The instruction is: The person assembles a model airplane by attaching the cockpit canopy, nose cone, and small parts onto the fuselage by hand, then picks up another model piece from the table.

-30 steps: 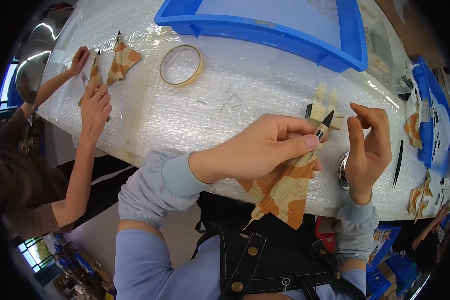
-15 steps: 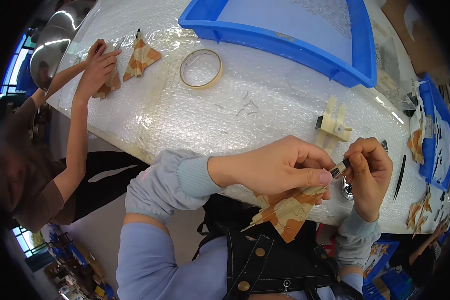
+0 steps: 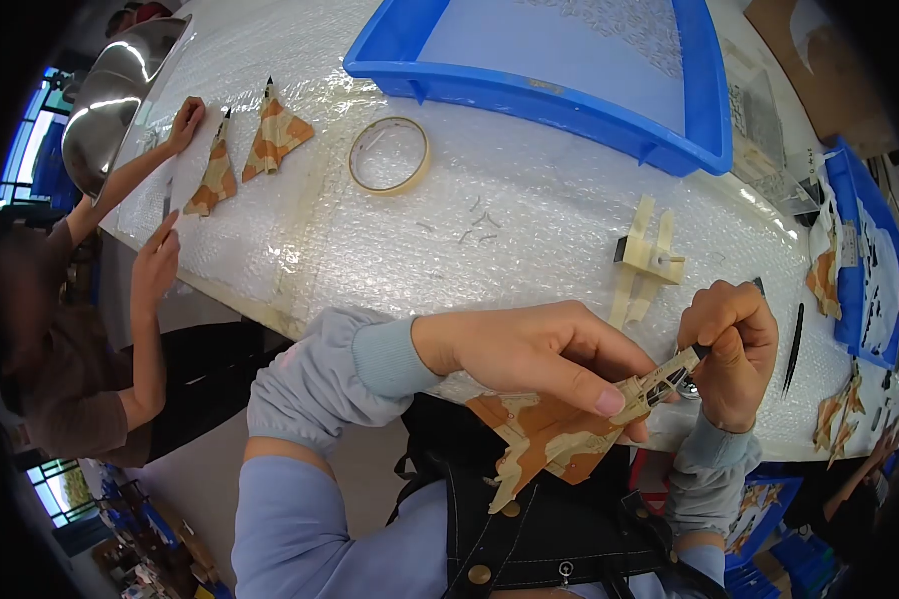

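The bench (image 3: 529,250) is covered with clear bubble wrap. A co-worker (image 3: 65,349) is positioned at its left side, with both hands near two camouflage models. A large blue tray (image 3: 539,90) is located at the far side. A second blue tray (image 3: 849,160) is located at the right end, and a polished metal bowl (image 3: 110,95) at the far left.

The camouflage aircraft (image 3: 549,429) is held over the near edge of the bench, nose directed right. The left hand (image 3: 539,349) grips its body behind the cockpit, fingers closed on it. The right hand (image 3: 734,344) has its fingers closed in a pinch at the dark nose tip (image 3: 701,351).

The two camouflage models (image 3: 275,135) lie side by side, noses pointing away. A cream stand (image 3: 651,258) is placed beyond the right hand. A tape roll (image 3: 423,172) lies flat, near the blue tray. A slender black tool (image 3: 794,349) lies to the right of the right hand. Several small thin strips (image 3: 486,218) lie between the tape roll and the cream stand.
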`<state>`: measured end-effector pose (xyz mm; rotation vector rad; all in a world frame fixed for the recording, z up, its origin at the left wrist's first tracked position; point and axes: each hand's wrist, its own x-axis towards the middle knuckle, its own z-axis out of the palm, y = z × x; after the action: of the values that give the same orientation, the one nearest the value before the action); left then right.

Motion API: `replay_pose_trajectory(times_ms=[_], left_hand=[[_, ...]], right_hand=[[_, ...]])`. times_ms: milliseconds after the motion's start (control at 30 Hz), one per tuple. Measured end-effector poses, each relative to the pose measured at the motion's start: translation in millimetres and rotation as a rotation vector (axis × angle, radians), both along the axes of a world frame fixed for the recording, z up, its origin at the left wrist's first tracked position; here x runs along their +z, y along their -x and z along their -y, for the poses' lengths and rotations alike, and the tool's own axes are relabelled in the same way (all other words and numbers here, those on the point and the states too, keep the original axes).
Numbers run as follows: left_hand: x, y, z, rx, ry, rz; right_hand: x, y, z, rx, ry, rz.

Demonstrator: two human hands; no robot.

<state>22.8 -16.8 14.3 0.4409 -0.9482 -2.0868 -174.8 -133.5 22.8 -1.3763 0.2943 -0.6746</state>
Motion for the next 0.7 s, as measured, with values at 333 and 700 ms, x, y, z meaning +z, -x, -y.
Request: replay_pose_trajectory(times_ms=[333,700], left_hand=[[-7,9,1,0.057,-0.080,-0.052],[11,8,1,0.188,-0.211,0.157]], right_hand=[[-5,-4,3,-0.055,0.002,0.002],[-4,-8,14,-0.377,0.172,-0.185]])
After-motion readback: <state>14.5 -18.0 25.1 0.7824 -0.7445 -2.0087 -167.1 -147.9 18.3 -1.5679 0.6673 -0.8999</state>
